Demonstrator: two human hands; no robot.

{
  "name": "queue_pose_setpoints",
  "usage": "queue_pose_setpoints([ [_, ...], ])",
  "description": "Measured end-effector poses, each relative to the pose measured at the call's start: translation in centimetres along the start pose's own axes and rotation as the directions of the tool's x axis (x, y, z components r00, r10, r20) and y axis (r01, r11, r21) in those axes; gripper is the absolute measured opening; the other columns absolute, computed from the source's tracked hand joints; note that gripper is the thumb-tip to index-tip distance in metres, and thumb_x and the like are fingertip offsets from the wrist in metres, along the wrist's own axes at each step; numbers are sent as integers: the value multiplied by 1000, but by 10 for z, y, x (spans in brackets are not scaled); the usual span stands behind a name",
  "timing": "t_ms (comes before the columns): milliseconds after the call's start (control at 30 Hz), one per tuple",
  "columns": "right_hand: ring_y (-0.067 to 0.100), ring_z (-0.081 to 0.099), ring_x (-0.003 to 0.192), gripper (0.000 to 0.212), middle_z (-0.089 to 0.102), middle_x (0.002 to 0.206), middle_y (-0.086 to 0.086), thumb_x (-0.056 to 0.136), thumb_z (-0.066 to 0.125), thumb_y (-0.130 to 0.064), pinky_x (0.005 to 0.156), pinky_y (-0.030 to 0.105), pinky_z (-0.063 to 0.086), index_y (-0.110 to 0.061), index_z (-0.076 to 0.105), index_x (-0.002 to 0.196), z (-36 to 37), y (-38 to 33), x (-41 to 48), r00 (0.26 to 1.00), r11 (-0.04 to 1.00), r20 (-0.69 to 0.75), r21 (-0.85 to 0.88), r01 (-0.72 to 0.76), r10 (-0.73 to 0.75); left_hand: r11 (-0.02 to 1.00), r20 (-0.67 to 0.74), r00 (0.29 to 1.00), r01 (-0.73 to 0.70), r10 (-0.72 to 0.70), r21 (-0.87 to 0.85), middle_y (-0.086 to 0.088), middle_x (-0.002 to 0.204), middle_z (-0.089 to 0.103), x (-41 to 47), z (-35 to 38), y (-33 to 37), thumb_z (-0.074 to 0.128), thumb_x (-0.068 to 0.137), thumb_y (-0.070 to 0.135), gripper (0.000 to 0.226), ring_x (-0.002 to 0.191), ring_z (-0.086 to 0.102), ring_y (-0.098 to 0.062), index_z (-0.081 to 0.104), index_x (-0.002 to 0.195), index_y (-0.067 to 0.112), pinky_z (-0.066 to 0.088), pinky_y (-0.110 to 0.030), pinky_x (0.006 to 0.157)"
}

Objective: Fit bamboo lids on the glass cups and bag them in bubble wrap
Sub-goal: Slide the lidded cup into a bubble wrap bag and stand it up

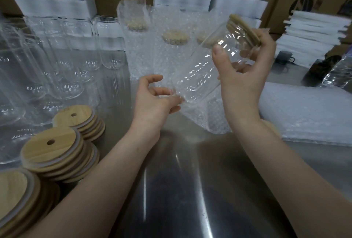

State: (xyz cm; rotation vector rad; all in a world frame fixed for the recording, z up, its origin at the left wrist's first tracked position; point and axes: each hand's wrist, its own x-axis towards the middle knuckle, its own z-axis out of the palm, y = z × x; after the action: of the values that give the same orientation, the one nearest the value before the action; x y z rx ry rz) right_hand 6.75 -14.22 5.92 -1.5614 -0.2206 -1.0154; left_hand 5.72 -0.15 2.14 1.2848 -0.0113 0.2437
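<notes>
hands [242,70] slide lidded cup [207,62] into bag [205,116]

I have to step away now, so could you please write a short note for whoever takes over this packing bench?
Right hand: holds a lidded cup, tilted, base toward the bag.
Left hand: pinches the mouth of a bubble bag at the cup's base; whether the base is inside yet is unclear.
Done: three bagged cups stand behind.
Left: slide this cup in, then lid and bag the bare cups at left. Spare lids sit near left; flat bags at right.
</notes>
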Motion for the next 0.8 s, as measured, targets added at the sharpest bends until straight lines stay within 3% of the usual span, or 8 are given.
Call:
queue_pose_setpoints([
  [133,26,52,114,58,43,131,6,78,75,-42,80,47,55,-31,41,124,1,0,0,1000,1000,-4,-3,-9,9,1000,11,1000,3,-3,-31,-10,98,58,0,0,1,65,79,-16,55,82,63,-19,45,114,22,59,-26,69],
  [433,14,47,115,61,44,131,3,80,77,-35,86,35,52,-17,46,129,-3,0,3,999,995,8,-85,47,-47,983,23,994,106,-104,-152,-5,92,57,4,-1,5,58,81,-15,52,73,60,-14,49,117,22,56,-25,58],
  [567,10,47,113,59,43,129,-3,78,77,-38,85,35,52,-21,48,127,-4,1,1,995,989,68,-126,80,-72,948,-26,989,135,-148,-288,-4,75,61,9,-6,8,60,82,-11,42,69,55,-17,53,111,18,51,-23,55],
  [667,7,47,111,61,45,130,-1,77,77,-39,83,31,52,-21,48,128,-3,3,1,993,989,101,-125,79,-67,941,-52,993,85,-108,-327,-1,76,71,9,-9,9,67,84,-3,37,67,64,-12,54,112,16,50,-24,62],
  [800,3,47,107,61,46,128,-1,76,78,-41,79,23,49,-25,48,127,-1,5,1,994,992,94,-108,62,-51,981,0,999,36,-37,-193,0,102,77,7,-10,11,73,75,22,27,92,71,-10,58,98,24,45,-32,88],
])
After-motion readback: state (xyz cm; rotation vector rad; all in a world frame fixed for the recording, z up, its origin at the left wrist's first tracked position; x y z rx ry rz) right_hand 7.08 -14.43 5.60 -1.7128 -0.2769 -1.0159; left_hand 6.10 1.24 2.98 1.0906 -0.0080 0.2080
